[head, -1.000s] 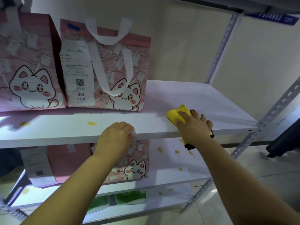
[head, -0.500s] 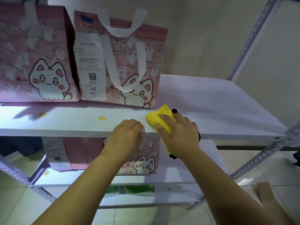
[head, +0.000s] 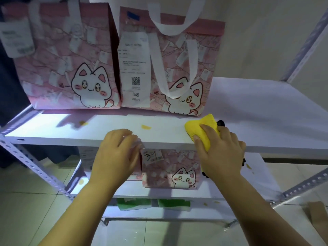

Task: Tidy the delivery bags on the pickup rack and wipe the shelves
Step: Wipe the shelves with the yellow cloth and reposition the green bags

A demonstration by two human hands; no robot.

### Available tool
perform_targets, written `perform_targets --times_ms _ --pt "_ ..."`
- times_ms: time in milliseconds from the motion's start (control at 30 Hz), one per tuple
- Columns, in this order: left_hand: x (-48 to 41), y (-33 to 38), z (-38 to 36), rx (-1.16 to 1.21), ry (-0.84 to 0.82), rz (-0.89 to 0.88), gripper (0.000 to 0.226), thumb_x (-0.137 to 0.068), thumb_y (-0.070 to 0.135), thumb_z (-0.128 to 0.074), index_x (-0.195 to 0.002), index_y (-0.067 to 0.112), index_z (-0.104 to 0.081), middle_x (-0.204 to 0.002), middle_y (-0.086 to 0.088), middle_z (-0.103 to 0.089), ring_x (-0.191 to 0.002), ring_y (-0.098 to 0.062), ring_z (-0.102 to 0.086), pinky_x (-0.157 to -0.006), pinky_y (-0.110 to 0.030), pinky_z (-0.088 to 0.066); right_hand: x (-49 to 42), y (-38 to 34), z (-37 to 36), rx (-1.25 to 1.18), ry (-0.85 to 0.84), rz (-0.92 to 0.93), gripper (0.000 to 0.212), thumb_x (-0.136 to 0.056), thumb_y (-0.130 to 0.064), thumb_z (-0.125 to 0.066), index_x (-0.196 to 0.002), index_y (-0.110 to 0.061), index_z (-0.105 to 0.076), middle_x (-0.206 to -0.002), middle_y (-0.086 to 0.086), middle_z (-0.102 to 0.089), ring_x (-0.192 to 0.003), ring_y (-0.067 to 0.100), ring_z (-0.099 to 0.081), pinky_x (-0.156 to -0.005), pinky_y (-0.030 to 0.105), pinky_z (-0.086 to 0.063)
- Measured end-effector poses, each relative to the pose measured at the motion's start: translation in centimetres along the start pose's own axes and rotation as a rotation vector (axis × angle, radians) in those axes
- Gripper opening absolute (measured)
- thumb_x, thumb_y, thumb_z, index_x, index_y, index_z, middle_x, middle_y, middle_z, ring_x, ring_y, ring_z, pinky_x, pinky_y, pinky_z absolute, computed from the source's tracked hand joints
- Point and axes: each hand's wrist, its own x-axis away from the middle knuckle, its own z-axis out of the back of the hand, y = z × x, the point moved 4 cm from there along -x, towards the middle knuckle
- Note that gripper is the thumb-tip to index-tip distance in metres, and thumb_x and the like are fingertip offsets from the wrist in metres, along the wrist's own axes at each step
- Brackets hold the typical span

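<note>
The yellow cloth (head: pixel 199 127) lies on the front of the white shelf (head: pixel 266 121), just before the right-hand pink cat bag (head: pixel 204 68). The right hand (head: pixel 221 153) grips it, fingers curled over. The left hand (head: pixel 115 157) rests on the shelf's front edge, fingers relaxed. A yellow stain (head: pixel 146 127) sits between the hands.
</note>
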Motion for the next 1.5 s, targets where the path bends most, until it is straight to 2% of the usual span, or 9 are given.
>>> perform_targets --times_ms 267,433,633,767,867,933,1033,1200,1500 --pt "0.5 -5.9 -0.2 0.039 -0.141 -0.062 0.026 -0.074 0.005 -0.067 -0.100 0.004 -0.070 -0.100 -0.013 -0.070 -0.087 -0.034 -0.065 -0.074 -0.039 -0.055 0.4 -10.3 -1.7 -0.008 -0.184 0.018 0.058 -0.085 -0.057 -0.025 -0.131 -0.032 -0.049 -0.128 0.010 -0.051 -0.104 0.034 -0.049 -0.085 0.044 -0.033" --pt "0.3 -6.4 0.0 0.086 -0.142 -0.095 0.030 -0.070 0.009 -0.064 -0.099 0.009 -0.072 -0.097 -0.008 -0.071 -0.083 -0.030 -0.067 -0.065 -0.034 -0.055 0.3 -15.8 -2.8 0.037 -0.243 0.108 0.055 -0.086 -0.057 -0.023 -0.134 -0.037 -0.043 -0.132 0.006 -0.046 -0.111 0.031 -0.044 -0.085 0.041 -0.031" --pt "0.3 -6.6 1.0 0.086 -0.113 -0.185 0.034 -0.069 0.010 -0.052 -0.096 0.008 -0.073 -0.096 -0.009 -0.073 -0.081 -0.030 -0.070 -0.059 -0.036 -0.056 0.4 -12.1 -1.4 0.027 -0.256 -0.029 0.055 -0.083 -0.056 -0.024 -0.131 -0.040 -0.046 -0.130 0.005 -0.047 -0.111 0.029 -0.045 -0.090 0.041 -0.033" --pt "0.2 -6.3 1.6 0.081 -0.148 -0.263 0.036 -0.054 -0.002 -0.082 -0.088 0.006 -0.073 -0.088 -0.010 -0.072 -0.075 -0.030 -0.069 -0.055 -0.034 -0.055 0.5 -10.1 -0.9 0.070 -0.200 -0.175 0.059 -0.081 -0.053 -0.024 -0.131 -0.034 -0.048 -0.130 0.008 -0.048 -0.110 0.032 -0.045 -0.090 0.043 -0.033" --pt "0.6 -7.2 2.6 0.086 -0.169 -0.293 0.019 -0.062 0.003 -0.077 -0.077 0.005 -0.066 -0.077 -0.009 -0.064 -0.065 -0.030 -0.060 -0.048 -0.033 -0.050 0.6 -11.1 -1.1 0.092 -0.186 -0.190 0.062 -0.080 -0.053 -0.023 -0.133 -0.031 -0.047 -0.130 0.010 -0.048 -0.110 0.033 -0.044 -0.090 0.044 -0.033" --pt "1.1 -8.7 3.8 0.067 -0.134 -0.279 0.008 -0.073 0.009 -0.062 -0.079 0.003 -0.064 -0.076 -0.010 -0.062 -0.065 -0.031 -0.057 -0.049 -0.036 -0.048 0.9 -12.4 -1.3 0.089 -0.189 -0.176 0.063 -0.081 -0.054 -0.022 -0.134 -0.032 -0.045 -0.132 0.009 -0.047 -0.112 0.033 -0.044 -0.091 0.044 -0.033" --pt "1.7 -12.1 5.9 0.040 -0.077 -0.207 0.024 -0.079 0.020 -0.047 -0.080 0.003 -0.065 -0.078 -0.013 -0.062 -0.068 -0.032 -0.058 -0.055 -0.037 -0.051 1.4 -15.6 -1.8 0.072 -0.239 -0.084 0.062 -0.083 -0.057 -0.020 -0.136 -0.036 -0.042 -0.136 0.007 -0.044 -0.114 0.031 -0.043 -0.091 0.043 -0.033" --pt "2.5 -18.4 7.5 -0.070 -0.090 -0.006 0.015 -0.076 0.016 -0.070 -0.083 0.003 -0.064 -0.083 -0.012 -0.062 -0.076 -0.033 -0.058 -0.064 -0.037 -0.050 1.4 -22.2 -3.1 0.035 -0.313 0.079 0.048 -0.094 -0.053 -0.031 -0.139 -0.037 -0.037 -0.137 0.004 -0.043 -0.118 0.029 -0.041 -0.092 0.041 -0.030" --pt "2.7 -20.4 7.7 -0.026 -0.066 0.098 0.010 -0.078 0.017 -0.070 -0.075 0.008 -0.067 -0.075 -0.007 -0.064 -0.070 -0.032 -0.060 -0.048 -0.034 -0.048 1.2 -30.4 -4.9 0.000 -0.323 0.182 0.042 -0.093 -0.051 -0.034 -0.129 -0.032 -0.046 -0.125 0.006 -0.047 -0.112 0.030 -0.043 -0.086 0.040 -0.030"
